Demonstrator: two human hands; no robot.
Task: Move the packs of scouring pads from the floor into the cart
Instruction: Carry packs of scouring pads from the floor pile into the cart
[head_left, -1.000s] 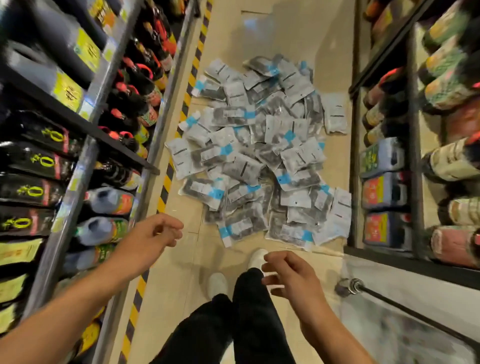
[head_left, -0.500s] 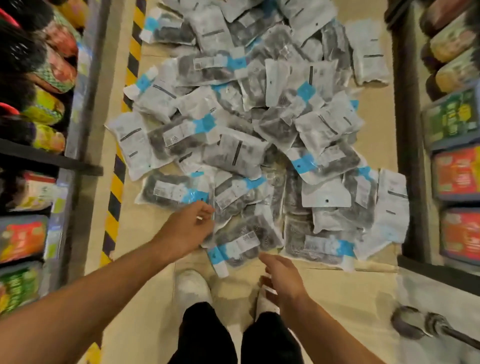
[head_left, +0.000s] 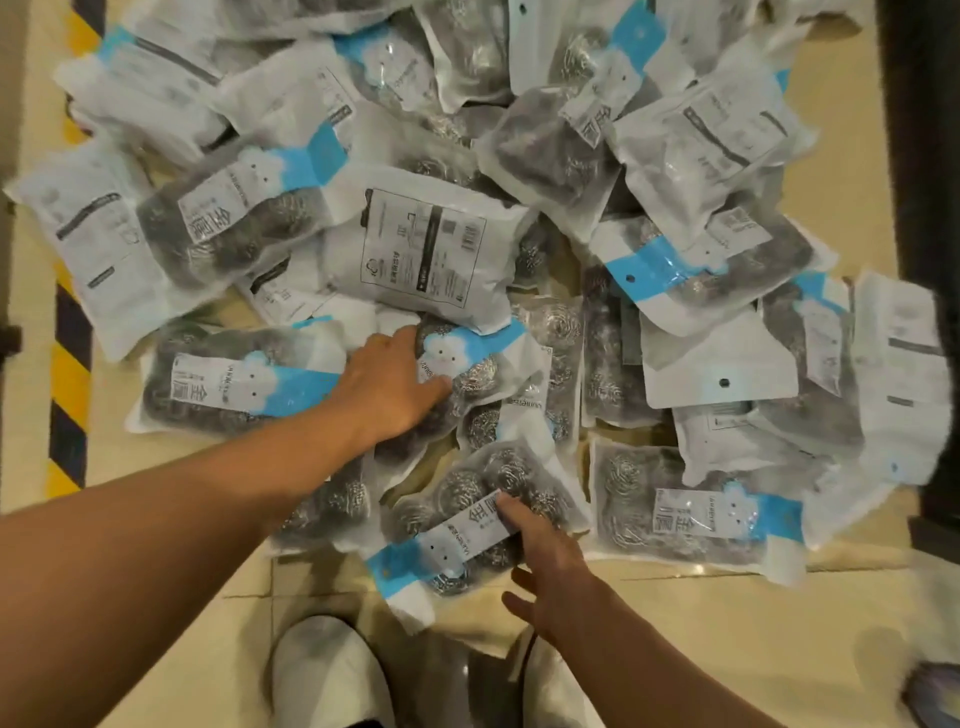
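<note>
Both grips are down on the heap of packs of scouring pads (head_left: 467, 218), which lies spread over the tiled floor (head_left: 727, 649) just ahead of the person's white shoes (head_left: 332, 675). Left hand (head_left: 389, 384) reaches in from the lower left on a long, nearly straight forearm, palm down, its grip wide: the fingers lie extended and a little spread across a pack with a blue band (head_left: 467, 358), thumb side toward the far end of the heap. Whether any fingertip hooks under the pack's edge cannot be told.

Right hand (head_left: 550, 566) comes in from the lower right, wrist bent slightly inward. Its forefinger stretches forward and rests on the white label of the nearest pack (head_left: 457, 519), which lies tilted with its blue header pointing toward the shoes. The other fingers and thumb fan out low beside that pack's near edge, relaxed and uncurled, so this grip too is wide and holds nothing.

Packs overlap one another in all directions, some face up showing steel wool, some showing a printed white back. A yellow-and-black striped line (head_left: 67, 374) runs along the floor at the left edge of the heap.
</note>
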